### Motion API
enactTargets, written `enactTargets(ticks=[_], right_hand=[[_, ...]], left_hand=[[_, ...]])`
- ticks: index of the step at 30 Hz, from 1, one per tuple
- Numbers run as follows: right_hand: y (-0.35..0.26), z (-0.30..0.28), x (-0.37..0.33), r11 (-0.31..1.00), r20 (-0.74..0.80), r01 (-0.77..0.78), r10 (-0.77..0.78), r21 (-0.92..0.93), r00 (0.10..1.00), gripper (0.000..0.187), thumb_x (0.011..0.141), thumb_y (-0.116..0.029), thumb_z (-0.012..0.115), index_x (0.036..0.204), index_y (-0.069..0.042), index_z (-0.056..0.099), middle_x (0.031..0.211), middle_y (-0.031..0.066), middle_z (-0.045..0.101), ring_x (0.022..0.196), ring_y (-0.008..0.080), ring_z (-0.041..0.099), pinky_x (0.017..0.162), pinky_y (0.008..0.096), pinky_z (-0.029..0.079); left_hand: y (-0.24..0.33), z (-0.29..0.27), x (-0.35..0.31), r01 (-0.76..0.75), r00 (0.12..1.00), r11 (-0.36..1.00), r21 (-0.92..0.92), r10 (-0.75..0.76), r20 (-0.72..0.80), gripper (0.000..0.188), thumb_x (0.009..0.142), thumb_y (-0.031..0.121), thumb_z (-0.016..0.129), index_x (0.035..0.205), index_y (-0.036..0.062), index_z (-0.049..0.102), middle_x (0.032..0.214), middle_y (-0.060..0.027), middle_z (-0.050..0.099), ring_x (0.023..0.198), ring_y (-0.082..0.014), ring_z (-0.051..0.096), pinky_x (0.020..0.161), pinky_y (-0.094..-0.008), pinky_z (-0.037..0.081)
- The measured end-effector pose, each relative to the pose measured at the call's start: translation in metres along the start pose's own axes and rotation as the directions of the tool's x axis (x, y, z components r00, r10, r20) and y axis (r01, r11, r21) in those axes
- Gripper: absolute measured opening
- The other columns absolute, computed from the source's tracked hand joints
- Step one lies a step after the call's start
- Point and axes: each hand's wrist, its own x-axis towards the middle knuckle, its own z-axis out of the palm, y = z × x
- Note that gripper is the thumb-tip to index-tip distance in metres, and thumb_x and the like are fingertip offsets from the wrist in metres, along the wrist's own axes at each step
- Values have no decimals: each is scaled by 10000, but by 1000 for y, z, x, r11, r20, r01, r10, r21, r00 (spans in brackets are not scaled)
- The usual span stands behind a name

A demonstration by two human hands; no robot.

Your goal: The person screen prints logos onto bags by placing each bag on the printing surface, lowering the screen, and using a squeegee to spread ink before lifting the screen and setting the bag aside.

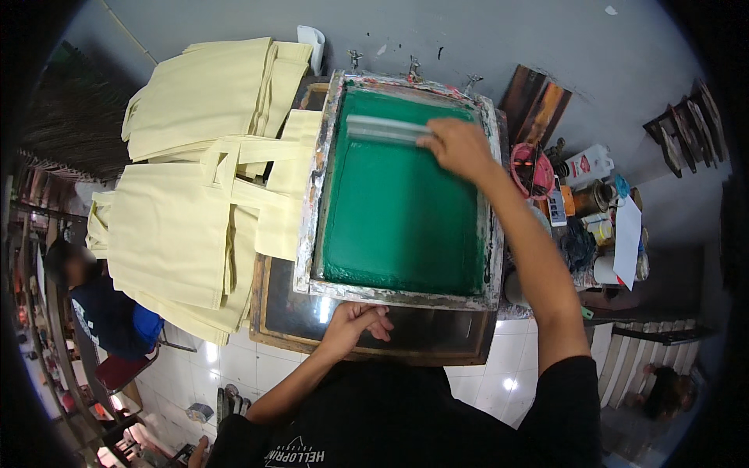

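- Your right hand (pixel 456 148) closes its fingers around the squeegee (pixel 382 129), over the upper part of the green screen (pixel 402 210).
- Your left hand (pixel 359 325) curls loosely just below the frame (pixel 390 296); I cannot tell whether it grips anything.

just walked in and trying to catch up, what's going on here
A person's right hand grips a flat squeegee, blurred, over the far part of a green-coated screen in a stained frame. The left hand is by the frame's near edge, fingers curled; whether it touches is unclear. Left of the frame lie two piles of pale yellow bags. One pale piece of fabric runs up to the frame's left side.
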Motion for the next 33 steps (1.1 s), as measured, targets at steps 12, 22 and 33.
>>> enactTargets(ticks=[12,22,33], right_hand=[[21,7,56,950,135,-197,234,-241,963,704,848,-724,618,947,-35,720,834,189,732,811,387,721,737,512,554],[-26,7,1,961,15,-160,167,-226,986,579,885,-629,643,912,-53,689,851,143,727,812,327,724,672,471,557],[-86,-4,-75,982,39,-163,168,-100,985,561,847,-612,699,827,-55,645,763,141,682,700,347,690,590,474,522]], left_hand=[[86,9,14,-50,972,988,148,14,234,291,1048,179,551,1276,8,614,1098,-141,733,884,-208,733,735,-306,562],[233,-35,170,-278,569,-122,953,778,265,285,900,209,739,1102,10,716,996,-186,718,923,-381,678,852,-443,525],[184,-28,99,-252,777,69,965,608,160,228,883,205,756,984,1,745,906,-190,702,873,-380,666,787,-435,511]])
